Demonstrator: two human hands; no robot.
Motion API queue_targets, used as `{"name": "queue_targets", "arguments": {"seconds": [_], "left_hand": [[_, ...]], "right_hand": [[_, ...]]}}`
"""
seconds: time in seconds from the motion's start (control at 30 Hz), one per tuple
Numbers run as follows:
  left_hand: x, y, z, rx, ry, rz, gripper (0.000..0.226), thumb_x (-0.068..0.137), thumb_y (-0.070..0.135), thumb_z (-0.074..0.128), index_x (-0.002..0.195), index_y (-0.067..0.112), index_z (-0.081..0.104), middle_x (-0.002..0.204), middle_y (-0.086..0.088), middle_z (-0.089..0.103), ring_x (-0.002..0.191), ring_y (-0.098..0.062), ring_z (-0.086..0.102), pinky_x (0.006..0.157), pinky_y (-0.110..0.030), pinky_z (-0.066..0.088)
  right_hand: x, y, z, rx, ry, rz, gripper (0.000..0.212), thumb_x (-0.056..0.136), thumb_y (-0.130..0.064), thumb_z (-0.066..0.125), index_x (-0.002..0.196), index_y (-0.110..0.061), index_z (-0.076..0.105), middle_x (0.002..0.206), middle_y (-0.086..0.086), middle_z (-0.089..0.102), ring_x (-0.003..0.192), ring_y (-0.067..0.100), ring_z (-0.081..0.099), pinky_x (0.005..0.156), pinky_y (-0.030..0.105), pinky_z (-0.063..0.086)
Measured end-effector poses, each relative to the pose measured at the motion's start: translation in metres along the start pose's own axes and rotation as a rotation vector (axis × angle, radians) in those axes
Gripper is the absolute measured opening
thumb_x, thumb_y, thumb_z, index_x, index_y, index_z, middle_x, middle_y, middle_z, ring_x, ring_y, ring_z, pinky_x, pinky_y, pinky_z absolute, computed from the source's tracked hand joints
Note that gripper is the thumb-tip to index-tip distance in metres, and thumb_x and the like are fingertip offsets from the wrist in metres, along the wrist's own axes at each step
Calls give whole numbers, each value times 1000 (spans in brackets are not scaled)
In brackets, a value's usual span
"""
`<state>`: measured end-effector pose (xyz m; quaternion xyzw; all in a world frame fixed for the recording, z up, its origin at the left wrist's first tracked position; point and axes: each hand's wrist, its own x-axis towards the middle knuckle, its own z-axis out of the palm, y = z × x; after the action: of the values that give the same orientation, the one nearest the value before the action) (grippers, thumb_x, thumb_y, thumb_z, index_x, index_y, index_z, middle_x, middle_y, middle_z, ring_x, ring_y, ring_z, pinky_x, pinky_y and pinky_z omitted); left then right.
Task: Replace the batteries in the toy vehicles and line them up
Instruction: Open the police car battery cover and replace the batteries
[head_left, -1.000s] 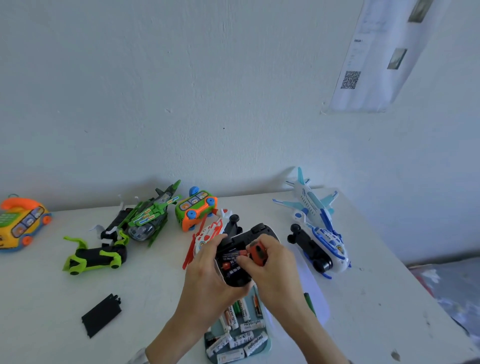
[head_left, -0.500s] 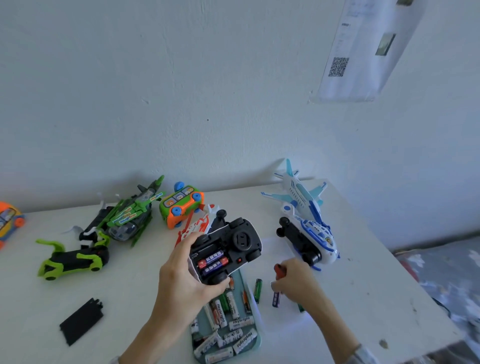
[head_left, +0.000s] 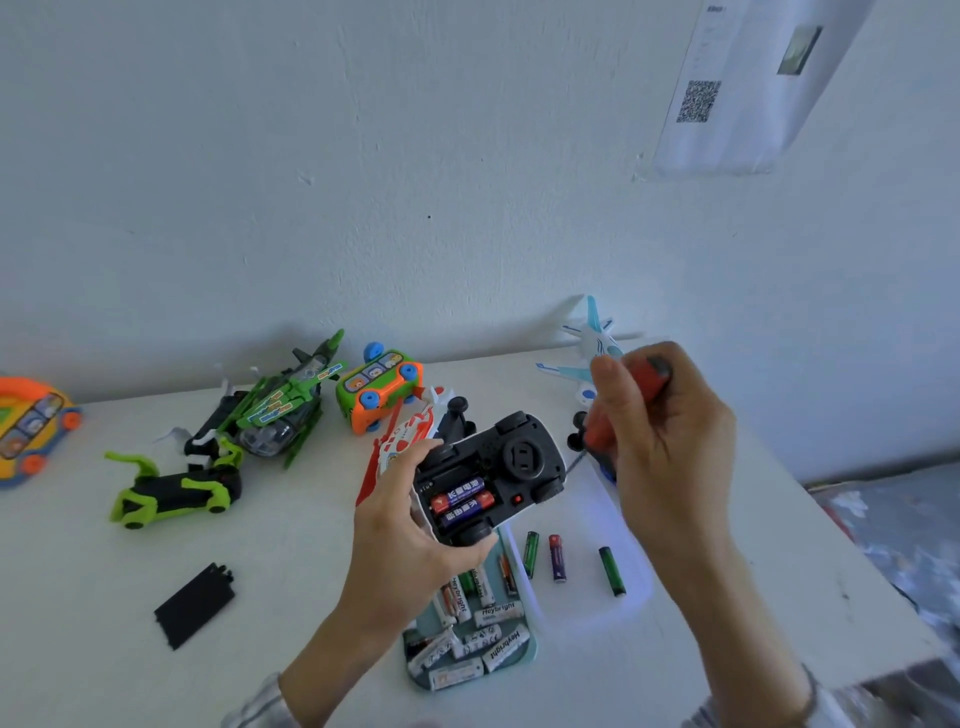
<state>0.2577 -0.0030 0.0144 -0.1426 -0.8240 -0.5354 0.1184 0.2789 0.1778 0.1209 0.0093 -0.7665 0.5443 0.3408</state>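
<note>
We held the upturned toy car (head_left: 491, 475) above the counter (head_left: 291, 582) in our left hand (head_left: 410, 525), fingers curled around it, batteries (head_left: 461, 501) exposed. Our right hand (head_left: 660, 441) gripped an orange-handled screwdriver (head_left: 631, 402) beside it.

black toy car (head_left: 511, 470) | red-blue batteries (head_left: 461, 501) | orange screwdriver (head_left: 623, 402) | teal tray (head_left: 529, 652)
</note>
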Motion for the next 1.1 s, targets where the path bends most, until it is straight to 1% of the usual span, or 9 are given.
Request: {"name": "queue_targets", "arguments": {"seconds": [0.1, 0.3, 0.5, 0.6, 0.7, 0.77, 0.93, 1.03, 1.1], "left_hand": [[-2, 5, 2, 8, 4, 11, 83, 48, 16, 95, 119, 24, 52, 99, 8, 63, 83, -9, 66, 62, -17, 55], [-1, 12, 2, -3, -9, 16, 83, 48, 15, 94, 120, 20, 52, 101, 8, 62, 88, -1, 64, 62, -11, 52], [1, 9, 2, -15, -16, 16, 83, 49, 13, 94, 120, 19, 53, 103, 4, 62, 89, -2, 64, 61, -14, 54], [3, 7, 3, -22, -15, 18, 82, 50, 10, 93, 121, 17, 53, 103, 1, 63, 89, -4, 65, 60, -16, 55], [4, 4, 3, -8, -23, 32, 79, 51, 11, 93, 120, 16, 54, 100, 2, 63, 87, -7, 65, 61, -19, 57], [4, 3, 2, 3, -20, 39, 79, 51, 12, 93, 120, 16, 55, 100, 4, 63, 87, -6, 65, 62, -18, 56], [5, -1, -2, -8, 0, 34, 87, 48, 12, 94, 124, 16, 53, 104, 3, 64, 90, -6, 66, 64, -15, 55], [6, -3, -1, 15, -1, 33, 86, 48, 14, 94, 124, 15, 53, 104, 1, 64, 86, -8, 67, 61, -18, 56], [7, -3, 0, 25, 6, 33, 87, 48, 13, 94, 125, 16, 53, 103, 2, 65, 84, -8, 67, 61, -17, 55]], "right_hand": [[-13, 8, 17, 67, -4, -41, 32, 86, -43, 56, 76, -14, 50, 55, 5, 57, 45, 12, 56, 44, 33, 45], [-19, 24, 27, 6, 47, -171, 30, 90, -48, 54, 75, -23, 46, 51, 8, 51, 46, 31, 54, 42, 41, 42], [-17, 30, 28, 61, 95, -81, 25, 88, -40, 56, 72, -24, 45, 51, 6, 50, 47, 29, 57, 43, 43, 45], [-15, 34, 28, 144, 105, 14, 29, 86, -39, 58, 70, -18, 46, 52, 10, 52, 45, 20, 56, 42, 35, 45], [-10, 39, 28, 230, 154, 170, 31, 89, -26, 61, 66, -9, 47, 51, 16, 55, 39, 13, 48, 41, 25, 39], [-6, 49, 28, 315, 222, 347, 33, 93, -17, 57, 64, -9, 45, 51, 17, 55, 35, 14, 40, 38, 21, 33], [-7, 92, 34, 533, 291, 835, 40, 96, -25, 53, 61, -10, 42, 52, 11, 52, 29, 13, 31, 34, 16, 23], [-7, 99, 37, 609, 302, 922, 39, 96, -27, 55, 62, -10, 44, 50, 8, 54, 29, 13, 33, 34, 16, 24], [-1, 94, 33, 625, 296, 897, 29, 93, -23, 60, 68, -12, 49, 50, 4, 51, 33, 12, 34, 34, 17, 25]]}}
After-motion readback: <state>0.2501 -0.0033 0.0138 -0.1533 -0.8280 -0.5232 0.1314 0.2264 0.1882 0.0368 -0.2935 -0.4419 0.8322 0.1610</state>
